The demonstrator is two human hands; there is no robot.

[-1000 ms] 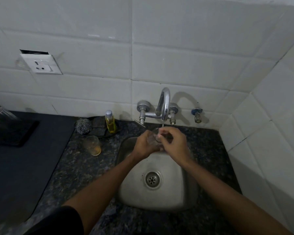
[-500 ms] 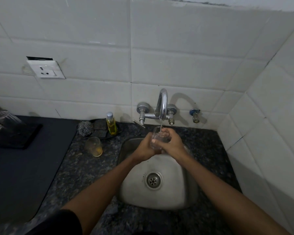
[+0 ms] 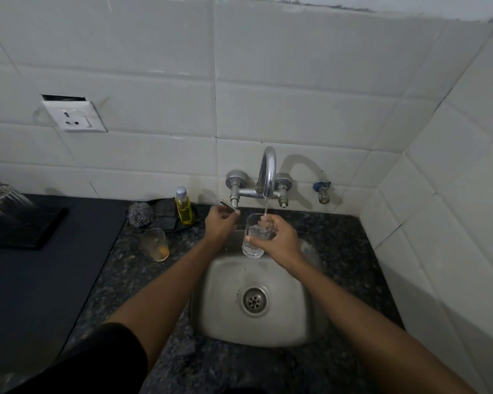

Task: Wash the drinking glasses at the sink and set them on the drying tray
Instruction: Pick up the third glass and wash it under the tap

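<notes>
Having let go of the glass (image 3: 254,237), the left hand (image 3: 220,225) now pinches the tap lever (image 3: 228,206) while the right hand (image 3: 276,241) alone grips the tumbler, fingers curled round it, under running water above the steel sink (image 3: 285,331).

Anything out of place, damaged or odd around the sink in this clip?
Yes. The wall socket left of the tap sits askew, with a dark gap in the tile above its plate. A used glass with orange residue stands unwashed on the counter. Nothing looks spilled.
</notes>
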